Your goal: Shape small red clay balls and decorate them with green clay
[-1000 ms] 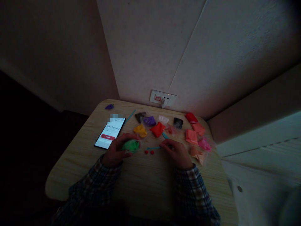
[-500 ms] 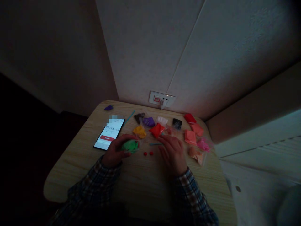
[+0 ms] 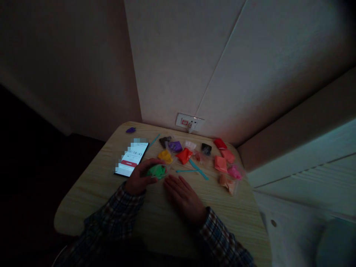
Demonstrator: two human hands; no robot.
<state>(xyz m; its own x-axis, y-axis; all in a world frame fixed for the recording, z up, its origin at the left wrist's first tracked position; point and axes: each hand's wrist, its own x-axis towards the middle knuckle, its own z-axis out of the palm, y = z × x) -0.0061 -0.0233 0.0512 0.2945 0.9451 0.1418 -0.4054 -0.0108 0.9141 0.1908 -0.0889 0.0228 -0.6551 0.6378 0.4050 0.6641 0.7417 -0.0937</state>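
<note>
My left hand [image 3: 140, 177] is curled round a green lump of clay in a clear bag [image 3: 156, 171] on the wooden table [image 3: 105, 189]. My right hand [image 3: 182, 196] lies flat on the table just right of it, fingers stretched out and holding nothing. It covers the spot where two small red balls lay. Two teal sticks [image 3: 194, 169] rest crossed on the table beyond my right hand.
A lit phone [image 3: 131, 158] showing a timer lies at the left. Several small bags of coloured clay [image 3: 194, 154] spread across the back of the table. A purple lump [image 3: 130, 130] sits at the far left corner. A wall socket [image 3: 189, 121] is behind.
My right hand let go of the teal stick, drew back to the left and flattened on the table over the two red balls. The left hand kept hold of the green clay.
</note>
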